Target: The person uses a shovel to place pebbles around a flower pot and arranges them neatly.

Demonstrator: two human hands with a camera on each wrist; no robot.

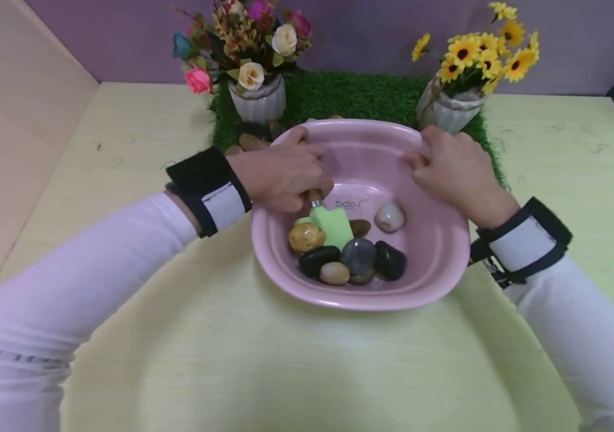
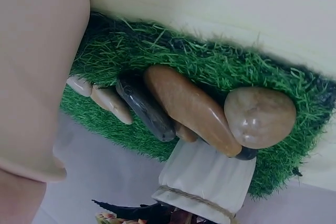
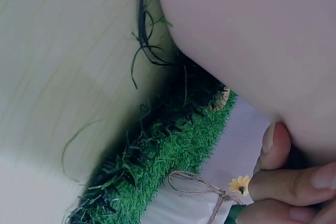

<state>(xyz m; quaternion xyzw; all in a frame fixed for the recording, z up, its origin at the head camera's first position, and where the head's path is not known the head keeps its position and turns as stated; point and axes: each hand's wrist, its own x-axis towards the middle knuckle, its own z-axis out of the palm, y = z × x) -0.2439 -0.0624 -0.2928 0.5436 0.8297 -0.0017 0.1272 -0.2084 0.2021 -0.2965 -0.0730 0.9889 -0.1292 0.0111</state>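
Observation:
A pink plastic basin [image 1: 361,300] tilts toward me, its smooth outer wall filling the edge of both wrist views. Stones are heaped at its near side, including a tan one [image 1: 307,237], a dark grey one [image 1: 358,257] and a white one [image 1: 390,216]. Among them lies the light green blade of a small trowel [image 1: 334,227]. My left hand [image 1: 285,174] holds the trowel's handle between thumb and forefinger, with its other fingers at the basin's left rim. With its fingers curled over the far right rim, my right hand [image 1: 455,168] grips the basin.
Behind the basin is a strip of artificial grass [image 1: 361,93]. Two white pots stand on it, one with mixed flowers [image 1: 258,99], one with yellow flowers [image 1: 449,108]. Several stones [image 2: 189,103] lie beside the left pot. Pale tabletop [image 1: 307,366] extends in front.

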